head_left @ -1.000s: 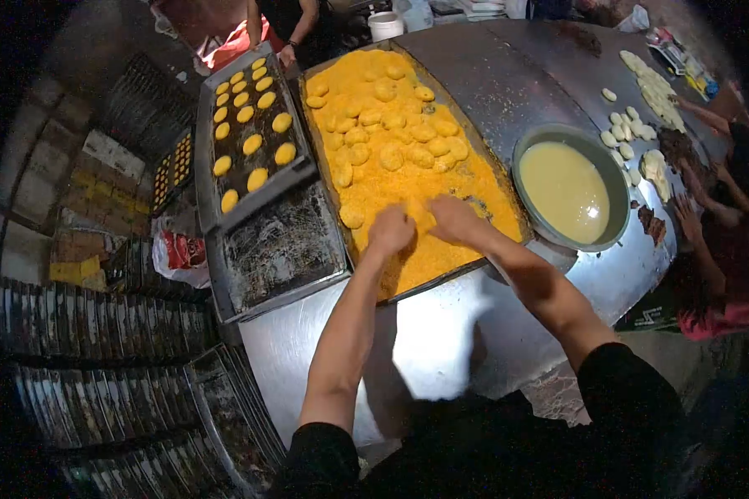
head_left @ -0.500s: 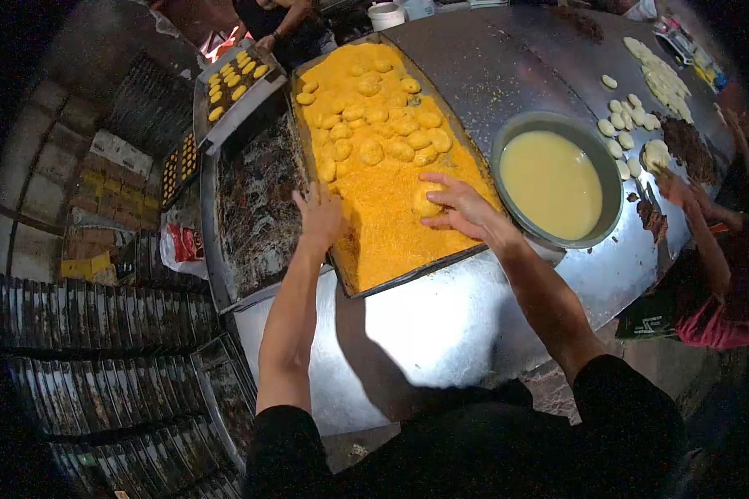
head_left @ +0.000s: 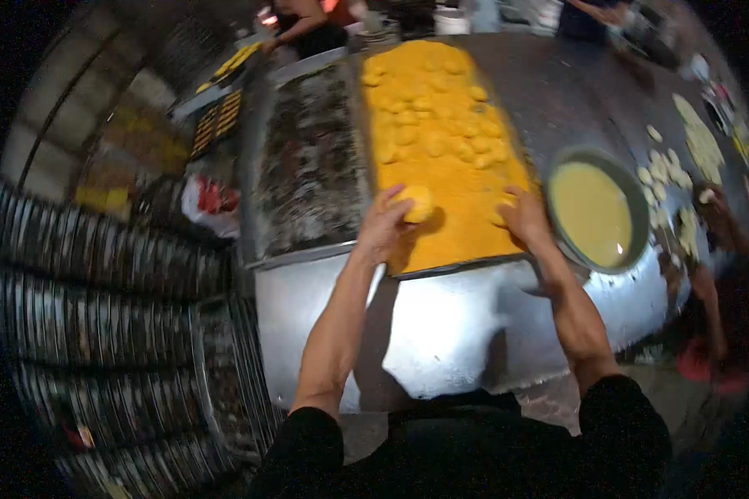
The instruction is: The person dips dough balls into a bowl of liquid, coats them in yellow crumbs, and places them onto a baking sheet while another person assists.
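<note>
My left hand [head_left: 383, 223] grips a round, crumb-coated dough piece [head_left: 416, 204] between thumb and fingers, just above the near left part of the crumb tray. My right hand [head_left: 527, 218] is at the tray's near right, its fingers curled around another yellow dough piece [head_left: 501, 213], partly hidden and blurred. Orange-yellow breadcrumbs [head_left: 449, 237] fill the long tray [head_left: 466, 264]. Several coated dough pieces [head_left: 434, 143] lie in the crumbs toward the far end.
A grey basin [head_left: 558, 224] of pale yellow liquid stands right of the crumbs. Left is a dark baking tray [head_left: 312, 158]. Uncoated dough pieces [head_left: 662, 170] lie at the right, near another person's hands [head_left: 720, 216]. Racked trays [head_left: 108, 324] fill the lower left. Another person [head_left: 308, 29] stands behind.
The view has shifted left. My left hand, spread and without a dough piece before, now holds one. My right hand has moved to the right side of the crumbs.
</note>
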`<control>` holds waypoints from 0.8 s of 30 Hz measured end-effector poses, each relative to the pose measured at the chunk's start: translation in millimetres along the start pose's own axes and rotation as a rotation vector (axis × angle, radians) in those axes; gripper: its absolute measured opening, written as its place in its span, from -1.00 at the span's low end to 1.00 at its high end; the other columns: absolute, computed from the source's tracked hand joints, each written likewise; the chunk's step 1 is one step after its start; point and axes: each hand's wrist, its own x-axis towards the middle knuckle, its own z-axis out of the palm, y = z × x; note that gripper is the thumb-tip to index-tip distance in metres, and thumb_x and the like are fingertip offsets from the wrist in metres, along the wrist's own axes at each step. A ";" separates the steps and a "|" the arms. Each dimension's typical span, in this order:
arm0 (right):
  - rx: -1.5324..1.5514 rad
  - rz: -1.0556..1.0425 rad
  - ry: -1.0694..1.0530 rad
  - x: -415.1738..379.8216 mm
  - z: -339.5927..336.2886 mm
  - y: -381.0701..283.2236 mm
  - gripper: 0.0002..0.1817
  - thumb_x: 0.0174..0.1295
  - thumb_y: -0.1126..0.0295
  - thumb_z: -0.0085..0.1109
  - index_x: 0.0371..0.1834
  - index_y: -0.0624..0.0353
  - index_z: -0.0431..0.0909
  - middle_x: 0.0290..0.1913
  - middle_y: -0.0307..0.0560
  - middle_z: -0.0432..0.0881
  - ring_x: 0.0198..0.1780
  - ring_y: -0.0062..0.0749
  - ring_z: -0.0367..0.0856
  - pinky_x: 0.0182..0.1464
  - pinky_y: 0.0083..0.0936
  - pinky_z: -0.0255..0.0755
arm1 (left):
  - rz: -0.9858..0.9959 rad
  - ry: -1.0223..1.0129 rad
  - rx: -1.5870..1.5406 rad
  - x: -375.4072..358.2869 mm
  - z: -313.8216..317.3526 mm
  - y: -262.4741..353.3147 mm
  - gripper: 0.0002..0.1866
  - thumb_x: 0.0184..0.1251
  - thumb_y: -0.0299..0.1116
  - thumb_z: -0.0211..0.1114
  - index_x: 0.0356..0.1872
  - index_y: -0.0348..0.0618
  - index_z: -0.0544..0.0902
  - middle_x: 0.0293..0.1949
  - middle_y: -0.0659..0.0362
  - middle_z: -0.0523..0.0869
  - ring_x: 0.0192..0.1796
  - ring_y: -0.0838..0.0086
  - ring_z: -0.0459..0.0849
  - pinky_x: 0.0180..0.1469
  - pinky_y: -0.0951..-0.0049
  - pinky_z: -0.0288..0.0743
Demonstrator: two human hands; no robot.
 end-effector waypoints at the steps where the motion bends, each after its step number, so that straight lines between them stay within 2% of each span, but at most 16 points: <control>1: -0.013 -0.036 -0.011 1.0 2.0 3.6 -0.49 0.12 0.26 0.24 0.16 0.20 0.45 0.02 0.22 0.59 0.07 -0.05 0.57 0.14 -0.33 0.41 | -0.008 0.041 0.064 -10.4 -5.7 5.2 -0.44 0.26 -0.39 0.30 0.26 -0.18 0.30 -0.09 0.05 0.62 -0.17 0.47 0.65 -0.27 0.50 0.57; 4: 0.055 -0.090 -0.069 0.1 16.9 -41.5 -0.55 0.14 0.31 0.23 0.11 0.22 0.48 -0.04 0.19 0.61 0.04 -0.11 0.58 0.09 -0.34 0.44 | -0.005 0.122 0.178 -36.4 -52.5 33.7 -0.43 0.22 -0.37 0.34 0.21 -0.27 0.30 -0.15 0.05 0.65 -0.27 0.47 0.67 -0.31 0.50 0.60; 6: 0.141 -0.072 -0.113 -1.8 38.5 -83.8 -0.58 0.14 0.34 0.23 0.07 0.24 0.49 -0.09 0.16 0.63 0.02 -0.15 0.60 0.04 -0.35 0.46 | 0.085 0.243 0.424 -45.5 -108.7 52.5 -0.41 0.18 -0.37 0.36 0.17 -0.32 0.30 -0.20 0.07 0.66 -0.31 0.47 0.68 -0.34 0.51 0.60; 8: 0.376 -0.057 -0.335 1.5 77.9 -143.8 -0.64 0.13 0.36 0.24 -0.01 0.25 0.52 -0.17 0.04 0.64 -0.08 -0.29 0.63 -0.11 -0.43 0.51 | 0.120 0.414 0.438 -45.7 -171.8 68.5 -0.54 0.16 -0.34 0.36 0.00 -0.31 0.39 -0.25 0.08 0.66 -0.37 0.51 0.66 -0.42 0.54 0.54; 9: 0.366 -0.132 -0.389 6.4 105.7 -169.2 -0.66 0.14 0.36 0.24 -0.03 0.26 0.51 -0.21 -0.01 0.63 -0.14 -0.36 0.62 -0.16 -0.48 0.50 | 0.182 0.486 0.586 -35.4 -218.7 68.0 -0.62 0.13 -0.31 0.38 -0.13 -0.28 0.46 -0.38 0.12 0.64 -0.49 0.54 0.59 -0.52 0.54 0.45; 10: 0.356 -0.206 -0.442 13.6 140.0 -190.5 -0.67 0.15 0.36 0.23 -0.05 0.28 0.50 -0.25 -0.07 0.62 -0.20 -0.43 0.61 -0.22 -0.54 0.49 | 0.020 0.502 0.782 -30.1 -254.0 81.8 -0.70 0.15 -0.35 0.38 -0.20 -0.25 0.48 -0.34 0.10 0.66 -0.35 0.49 0.65 -0.38 0.50 0.54; 12: 0.477 -0.339 -0.523 31.2 214.4 -224.3 -0.67 0.15 0.35 0.23 -0.05 0.28 0.50 -0.28 -0.07 0.62 -0.24 -0.44 0.58 -0.24 -0.52 0.48 | 0.059 0.557 0.793 -24.7 -292.4 92.1 -0.73 0.12 -0.34 0.40 -0.26 -0.24 0.52 -0.44 0.13 0.64 -0.40 0.51 0.62 -0.42 0.50 0.48; 14: 0.710 -0.250 -0.658 37.7 270.8 -256.3 -0.66 0.16 0.35 0.25 -0.06 0.29 0.50 -0.26 -0.08 0.62 -0.23 -0.48 0.57 -0.22 -0.52 0.47 | -0.044 0.531 0.945 -19.7 -320.9 101.2 -0.73 0.12 -0.33 0.39 -0.22 -0.22 0.55 -0.42 0.15 0.64 -0.40 0.53 0.61 -0.41 0.52 0.48; 15: 0.637 -0.288 -0.657 41.4 292.5 -267.8 -0.67 0.16 0.37 0.21 -0.06 0.31 0.49 -0.20 0.03 0.63 -0.19 -0.32 0.60 -0.14 -0.41 0.49 | -0.107 0.496 1.063 -17.1 -329.4 100.6 -0.73 0.13 -0.28 0.35 -0.21 -0.21 0.59 -0.38 0.07 0.68 -0.40 0.35 0.66 -0.36 0.38 0.52; 16: 0.635 -0.287 -0.665 44.2 304.5 -268.1 -0.67 0.16 0.37 0.21 -0.06 0.31 0.49 -0.20 0.03 0.63 -0.19 -0.32 0.60 -0.14 -0.41 0.49 | -0.112 0.502 1.059 -15.8 -336.9 97.1 -0.73 0.13 -0.28 0.35 -0.21 -0.21 0.59 -0.38 0.07 0.68 -0.40 0.35 0.66 -0.36 0.38 0.52; 18: -0.052 -0.758 -0.366 44.2 311.9 -264.1 -0.67 0.16 0.36 0.16 -0.05 0.31 0.49 -0.20 0.14 0.61 -0.17 -0.04 0.60 -0.06 -0.27 0.47 | 0.283 0.396 1.570 -14.8 -347.4 83.6 -0.74 0.14 -0.26 0.30 -0.22 -0.19 0.63 -0.33 -0.07 0.70 -0.32 0.04 0.67 -0.25 0.15 0.53; 19: -0.247 -0.856 -0.421 43.4 299.3 -274.8 -0.62 0.18 0.27 0.11 -0.01 0.29 0.47 -0.15 0.23 0.56 -0.06 0.15 0.53 0.03 -0.19 0.43 | -0.004 0.298 1.618 -21.0 -335.9 96.2 -0.59 0.13 -0.20 0.28 -0.05 -0.24 0.58 -0.12 -0.20 0.64 -0.08 -0.13 0.59 -0.04 0.01 0.45; 20: -0.257 -0.844 -0.434 42.2 292.1 -280.0 -0.62 0.18 0.27 0.11 -0.01 0.29 0.47 -0.15 0.23 0.56 -0.06 0.15 0.53 0.03 -0.19 0.43 | -0.014 0.287 1.603 -29.1 -323.6 99.0 -0.59 0.13 -0.20 0.28 -0.05 -0.24 0.58 -0.12 -0.20 0.64 -0.08 -0.13 0.59 -0.04 0.01 0.45; 22: -0.193 -1.108 -0.566 44.3 286.0 -283.1 -0.54 0.21 0.17 0.08 0.08 0.25 0.41 -0.01 0.19 0.51 0.11 0.08 0.46 0.13 -0.13 0.33 | 0.078 0.305 1.734 -44.5 -307.8 90.6 -0.39 0.23 -0.05 0.17 0.18 -0.32 0.43 0.19 -0.20 0.47 0.27 0.04 0.42 0.24 0.10 0.30; 23: -0.202 -1.099 -0.566 44.7 290.2 -278.8 -0.54 0.21 0.17 0.08 0.08 0.25 0.41 -0.01 0.19 0.51 0.11 0.08 0.46 0.13 -0.13 0.33 | 0.082 0.295 1.728 -51.5 -305.7 83.9 -0.39 0.23 -0.05 0.17 0.18 -0.32 0.43 0.19 -0.20 0.47 0.27 0.04 0.42 0.24 0.10 0.30; 24: -0.296 -1.154 -0.607 43.6 298.5 -269.7 -0.45 0.26 0.09 0.00 0.21 0.21 0.25 0.16 0.17 0.30 0.25 0.04 0.22 0.24 -0.05 0.11 | 0.033 0.254 1.684 -58.8 -306.9 76.0 -0.30 0.26 0.02 0.12 0.24 -0.36 0.33 0.29 -0.20 0.32 0.35 0.03 0.27 0.32 0.10 0.18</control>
